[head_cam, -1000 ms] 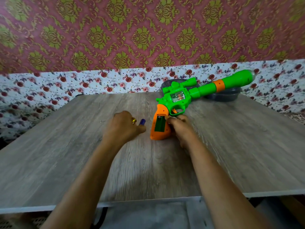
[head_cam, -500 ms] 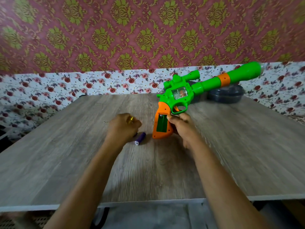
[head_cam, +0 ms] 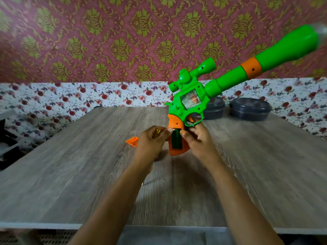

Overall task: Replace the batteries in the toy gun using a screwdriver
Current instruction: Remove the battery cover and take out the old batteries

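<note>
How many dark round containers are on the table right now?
2: one dark round container partly behind the toy gun, the other to its right; none else visible.

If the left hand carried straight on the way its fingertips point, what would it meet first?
The left hand points right, at the toy gun; it would likely meet the orange grip's open battery compartment first, though it may touch already.

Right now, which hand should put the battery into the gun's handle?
Probably the left hand. Its fingertips sit right at the open battery slot and seem to pinch something, though blur hides what. The right hand is busy holding the toy gun up.
</note>
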`<state>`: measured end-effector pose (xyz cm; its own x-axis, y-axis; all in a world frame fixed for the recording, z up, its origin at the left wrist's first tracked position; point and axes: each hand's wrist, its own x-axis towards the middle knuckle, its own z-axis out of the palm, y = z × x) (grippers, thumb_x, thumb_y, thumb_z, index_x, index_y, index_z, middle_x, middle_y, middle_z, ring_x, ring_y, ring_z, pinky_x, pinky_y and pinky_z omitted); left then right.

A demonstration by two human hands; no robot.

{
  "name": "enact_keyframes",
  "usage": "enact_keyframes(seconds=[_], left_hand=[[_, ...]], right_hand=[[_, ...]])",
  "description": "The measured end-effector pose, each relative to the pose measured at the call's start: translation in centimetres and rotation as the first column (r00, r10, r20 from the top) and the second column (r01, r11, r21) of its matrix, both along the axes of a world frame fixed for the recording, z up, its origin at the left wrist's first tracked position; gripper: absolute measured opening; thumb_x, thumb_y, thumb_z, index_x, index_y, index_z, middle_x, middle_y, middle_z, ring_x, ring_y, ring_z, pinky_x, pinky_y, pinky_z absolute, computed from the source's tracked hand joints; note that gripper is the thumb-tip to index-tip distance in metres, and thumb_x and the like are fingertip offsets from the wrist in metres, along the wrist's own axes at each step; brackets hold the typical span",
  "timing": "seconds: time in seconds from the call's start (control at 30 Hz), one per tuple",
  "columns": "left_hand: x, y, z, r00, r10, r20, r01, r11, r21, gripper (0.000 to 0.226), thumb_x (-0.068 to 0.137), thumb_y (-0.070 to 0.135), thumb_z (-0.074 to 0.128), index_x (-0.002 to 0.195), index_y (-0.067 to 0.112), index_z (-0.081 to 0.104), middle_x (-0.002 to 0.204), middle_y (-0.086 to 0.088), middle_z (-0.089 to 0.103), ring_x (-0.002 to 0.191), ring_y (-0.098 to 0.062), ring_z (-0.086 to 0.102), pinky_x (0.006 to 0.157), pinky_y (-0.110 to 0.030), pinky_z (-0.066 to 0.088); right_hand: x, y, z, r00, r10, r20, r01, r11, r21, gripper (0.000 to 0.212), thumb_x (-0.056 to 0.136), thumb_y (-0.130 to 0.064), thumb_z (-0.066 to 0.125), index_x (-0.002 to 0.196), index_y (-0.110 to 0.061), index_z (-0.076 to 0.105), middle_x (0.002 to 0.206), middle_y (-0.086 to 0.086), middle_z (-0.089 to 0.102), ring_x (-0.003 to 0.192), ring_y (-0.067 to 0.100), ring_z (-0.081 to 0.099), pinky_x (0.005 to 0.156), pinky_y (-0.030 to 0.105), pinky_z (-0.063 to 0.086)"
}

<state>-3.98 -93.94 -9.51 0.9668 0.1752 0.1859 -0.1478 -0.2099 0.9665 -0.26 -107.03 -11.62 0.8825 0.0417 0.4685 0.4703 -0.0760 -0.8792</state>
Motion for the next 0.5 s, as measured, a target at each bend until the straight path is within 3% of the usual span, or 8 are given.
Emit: enact_keyframes(seconds=[0.17, 0.27, 0.37, 0.5], left_hand=[[0.4, 0.2, 0.4, 0.999, 0.018, 0.037, -0.019, 1.000, 0.011, 0.013, 0.089, 0.033, 0.062, 0.083, 0.021, 0.061, 0.073, -0.001, 0.057, 0.052, -0.010, 0.041, 0.048, -0.023, 0.033], [-0.2, 0.4, 0.5, 0.997, 0.028, 0.078, -0.015, 0.988, -0.156, 0.017, 0.098, 0.021, 0.043, 0.092, 0.024, 0.059, 0.079, 0.001, 0.052, 0.058, -0.010, 0.041, 0.051, -0.024, 0.034], [-1.2, 0.7, 0.8, 0.948, -0.023, 0.317, 0.090, 0.976, -0.198, 0.032, 0.099, 0.008, 0.030, 0.105, 0.025, 0.057, 0.085, 0.001, 0.049, 0.068, -0.008, 0.044, 0.060, -0.022, 0.039], [-2.0, 0.9, 1.6, 0.728, -0.073, 0.682, 0.066, 0.997, 0.036, 0.032, 0.093, 0.007, 0.039, 0.114, 0.026, 0.054, 0.100, 0.012, 0.060, 0.099, -0.003, 0.059, 0.089, -0.023, 0.048]], right_hand=[[0.0, 0.0, 0.1, 0.997, 0.046, -0.065, -0.039, 0.993, 0.112, 0.025, 0.089, 0.001, 0.052, 0.108, -0.016, 0.053, 0.099, 0.002, 0.064, 0.091, 0.010, 0.060, 0.096, 0.031, 0.045], [0.2, -0.4, 0.3, 0.995, 0.032, -0.096, -0.018, 0.990, 0.142, 0.024, 0.090, -0.002, 0.052, 0.110, -0.015, 0.055, 0.102, 0.004, 0.065, 0.095, 0.014, 0.060, 0.097, 0.037, 0.046], [0.3, -0.8, 0.0, 0.991, 0.089, -0.099, -0.070, 0.980, 0.185, 0.025, 0.089, -0.002, 0.054, 0.113, -0.011, 0.055, 0.090, -0.003, 0.069, 0.086, 0.011, 0.063, 0.088, 0.036, 0.051], [0.2, -1.2, -0.6, 0.973, 0.198, -0.119, -0.164, 0.955, 0.248, 0.022, 0.077, -0.014, 0.057, 0.099, -0.013, 0.059, 0.064, -0.015, 0.069, 0.064, -0.004, 0.065, 0.058, 0.013, 0.050]])
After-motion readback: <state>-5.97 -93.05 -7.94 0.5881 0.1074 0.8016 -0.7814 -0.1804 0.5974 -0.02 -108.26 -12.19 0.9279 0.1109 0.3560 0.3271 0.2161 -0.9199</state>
